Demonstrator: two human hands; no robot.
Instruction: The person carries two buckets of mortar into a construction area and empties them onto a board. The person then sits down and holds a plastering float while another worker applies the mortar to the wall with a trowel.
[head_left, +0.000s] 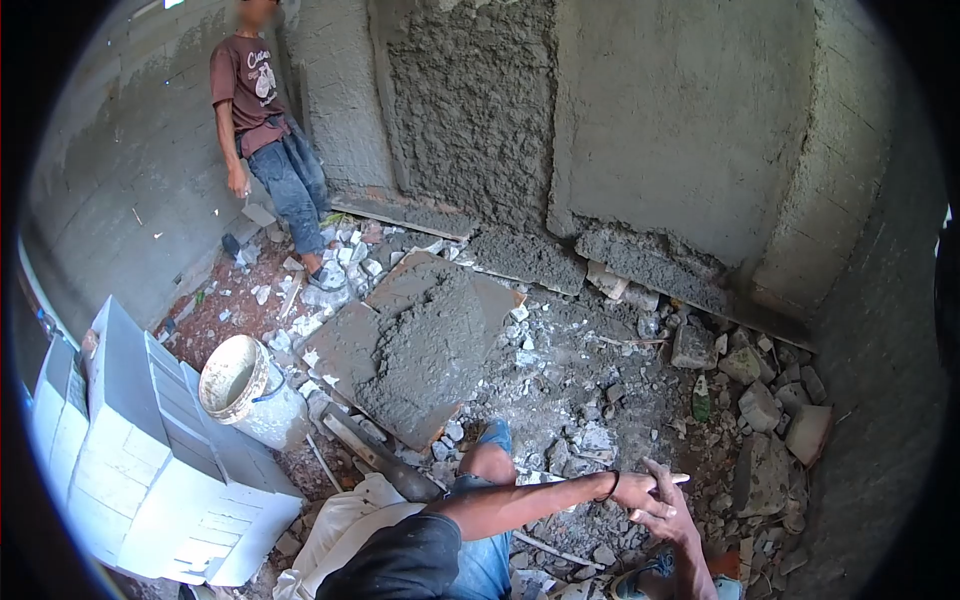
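My left hand, with a dark band at the wrist, reaches across to the right, its fingers stretched out. My right hand comes up from the bottom and meets it, fingers spread, so the two overlap. A small pale tip shows at the left fingertips; whether it is a thin object or a lit finger is unclear. No tool is visible in either hand. Below them lies rubble. Ahead and left, a heap of wet mortar rests on a flat board.
A mortar-stained bucket stands beside stacked white blocks at left. Another person leans near the left wall. Rough wet plaster covers part of the back wall. Broken concrete pieces line the right wall; planks edge the wall base.
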